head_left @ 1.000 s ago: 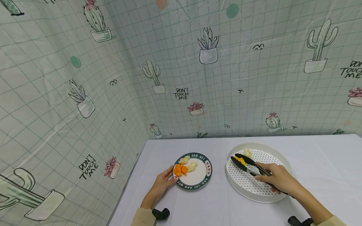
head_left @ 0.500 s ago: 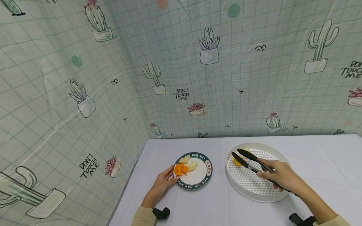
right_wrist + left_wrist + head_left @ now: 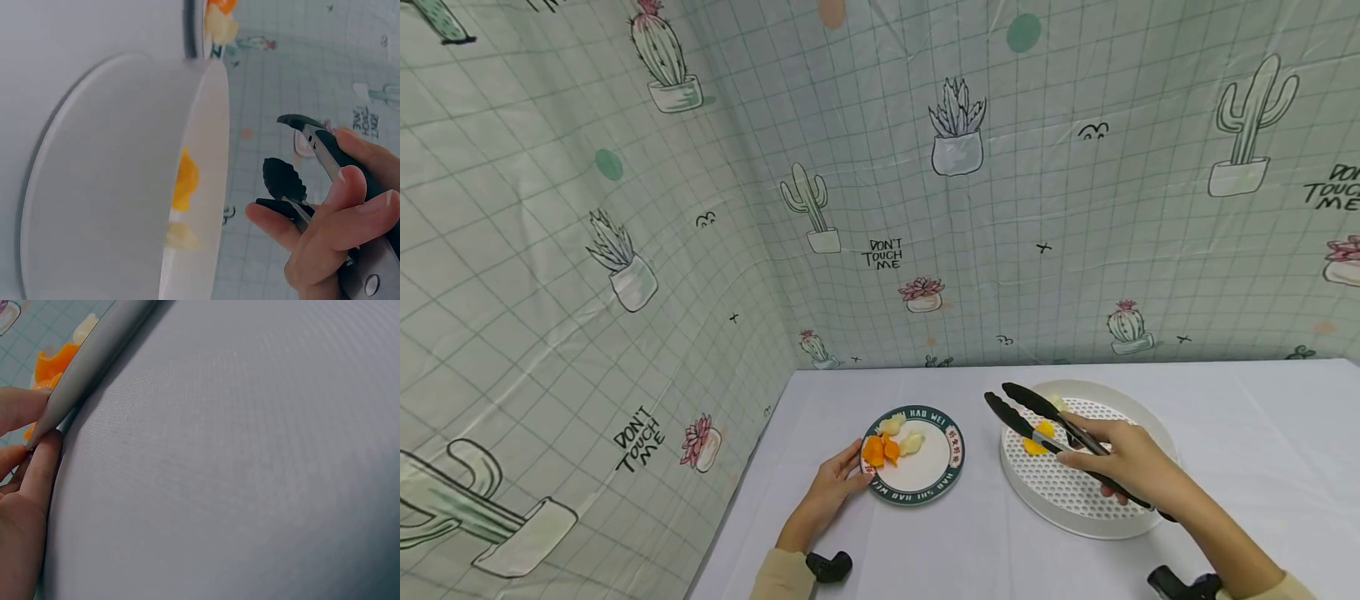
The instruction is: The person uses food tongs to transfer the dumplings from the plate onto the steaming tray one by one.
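On the white-clothed counter (image 3: 970, 542), the right hand (image 3: 1120, 467) grips a pair of black-tipped metal tongs (image 3: 1045, 421), fingers (image 3: 325, 206) curled round the handles. Their tips stand apart and hold nothing, raised over the left rim of the round white perforated tray (image 3: 1075, 500); the long axis runs from the hand up and leftward, tips pointing toward the small green-rimmed white plate (image 3: 936, 467). A yellow fruit piece (image 3: 1039, 437) lies in the tray beneath the tongs, a paler piece at the far rim. The left hand (image 3: 831, 496) pinches the plate's near-left rim, seemingly to steady it. Orange and pale pieces (image 3: 887, 442) sit on it.
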`<state>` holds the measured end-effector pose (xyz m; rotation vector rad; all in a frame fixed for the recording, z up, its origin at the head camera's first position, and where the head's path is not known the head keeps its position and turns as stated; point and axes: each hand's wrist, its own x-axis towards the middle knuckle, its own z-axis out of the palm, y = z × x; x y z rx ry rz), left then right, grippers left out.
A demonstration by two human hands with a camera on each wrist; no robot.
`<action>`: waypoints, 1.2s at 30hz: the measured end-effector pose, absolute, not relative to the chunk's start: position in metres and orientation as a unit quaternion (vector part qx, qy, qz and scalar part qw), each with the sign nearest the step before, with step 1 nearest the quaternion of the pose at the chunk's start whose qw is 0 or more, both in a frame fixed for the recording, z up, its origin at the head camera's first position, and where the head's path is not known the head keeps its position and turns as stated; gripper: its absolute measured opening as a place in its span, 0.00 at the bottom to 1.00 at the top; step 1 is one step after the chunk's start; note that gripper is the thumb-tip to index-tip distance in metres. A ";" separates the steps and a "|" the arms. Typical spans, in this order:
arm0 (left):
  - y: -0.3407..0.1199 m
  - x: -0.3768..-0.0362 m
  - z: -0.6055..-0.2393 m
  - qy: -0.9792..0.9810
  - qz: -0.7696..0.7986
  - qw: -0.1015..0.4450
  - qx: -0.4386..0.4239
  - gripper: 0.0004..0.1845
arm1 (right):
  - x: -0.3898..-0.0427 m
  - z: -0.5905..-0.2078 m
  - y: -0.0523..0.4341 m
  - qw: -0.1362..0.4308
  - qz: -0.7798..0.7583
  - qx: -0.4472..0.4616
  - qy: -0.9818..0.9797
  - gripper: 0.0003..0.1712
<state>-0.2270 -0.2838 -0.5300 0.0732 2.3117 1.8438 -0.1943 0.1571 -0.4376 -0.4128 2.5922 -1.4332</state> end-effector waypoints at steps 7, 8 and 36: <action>-0.284 -0.225 -0.529 0.785 0.612 0.092 0.025 0.39 | -0.196 -0.444 0.124 0.082 -0.498 -0.158 0.849 0.44; -0.284 -0.225 -0.529 0.784 0.613 0.093 0.025 0.39 | -0.196 -0.445 0.119 0.089 -0.505 -0.158 0.844 0.43; -0.283 -0.227 -0.527 0.783 0.615 0.093 0.021 0.39 | -0.209 -0.481 0.036 0.118 -0.532 -0.136 0.828 0.44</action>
